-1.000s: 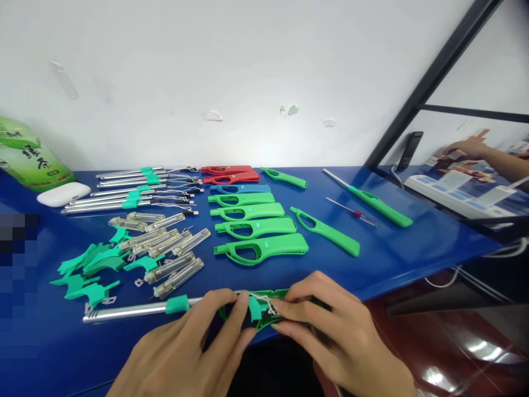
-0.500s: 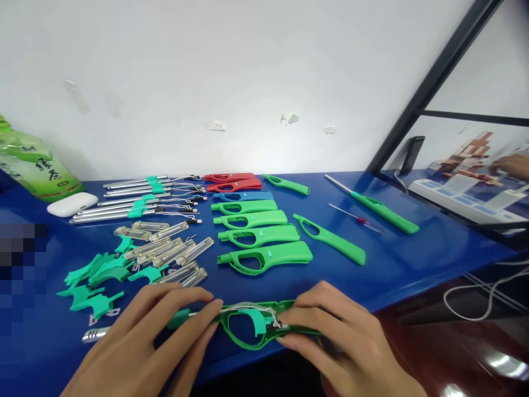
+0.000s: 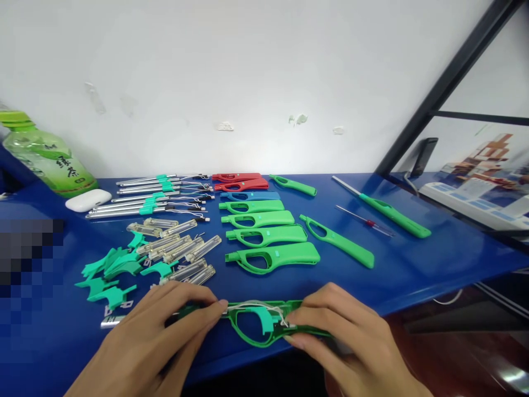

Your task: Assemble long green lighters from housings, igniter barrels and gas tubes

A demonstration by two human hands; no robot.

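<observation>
A green lighter shell half (image 3: 258, 343) lies open side up near the table's front edge, with a teal trigger (image 3: 265, 321) and white wires (image 3: 256, 303) inside. My left hand (image 3: 165, 331) pinches its narrow left end, where a metal tube (image 3: 111, 321) sticks out to the left. My right hand (image 3: 343, 331) grips the handle end, fingertips at the wire ends beside the trigger. The fingers of my right hand hide most of the handle. Several green shells (image 3: 293, 255) lie in a column behind, with blue and red ones farther back.
Teal triggers (image 3: 124, 264), clear fuel tanks (image 3: 204, 248) and metal tubes with wires (image 3: 124, 209) lie at the left, near a bottle (image 3: 53, 160) and white case (image 3: 88, 200). A finished-looking green lighter (image 3: 397, 215) and a screwdriver (image 3: 366, 221) lie right.
The view has shifted slightly, so the table items appear farther right. Both hands keep their hold on the green shell, and its parts look the same.
</observation>
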